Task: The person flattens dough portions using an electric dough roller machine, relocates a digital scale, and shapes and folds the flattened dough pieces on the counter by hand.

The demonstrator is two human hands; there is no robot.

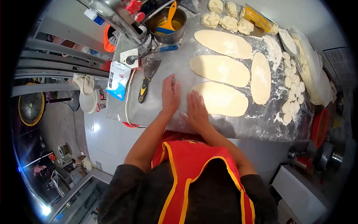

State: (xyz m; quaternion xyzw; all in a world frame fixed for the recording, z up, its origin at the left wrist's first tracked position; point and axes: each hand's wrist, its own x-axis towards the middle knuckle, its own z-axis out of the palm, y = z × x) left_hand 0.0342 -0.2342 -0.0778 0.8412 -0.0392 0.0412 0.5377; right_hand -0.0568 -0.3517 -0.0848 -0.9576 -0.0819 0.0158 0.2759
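Note:
My right hand (197, 109) lies with fingers stretched out over the left end of the nearest flat oval dough sheet (225, 99). To its left, my left hand (170, 95) is held on edge near the metal tabletop (153, 112), fingers extended and nothing in them. Beyond the nearest sheet are a second dough sheet (220, 71) and a third dough sheet (223, 44), side by side. Another oval sheet (260, 78) lies crosswise at their right ends.
A scraper (145, 83) with a black-yellow handle lies left of my hands, near a blue-white packet (118, 80). A metal pot (166, 22) holds a brush (170, 18). Dough lumps (229, 23) sit at the back; small dough balls (292, 89) line the right.

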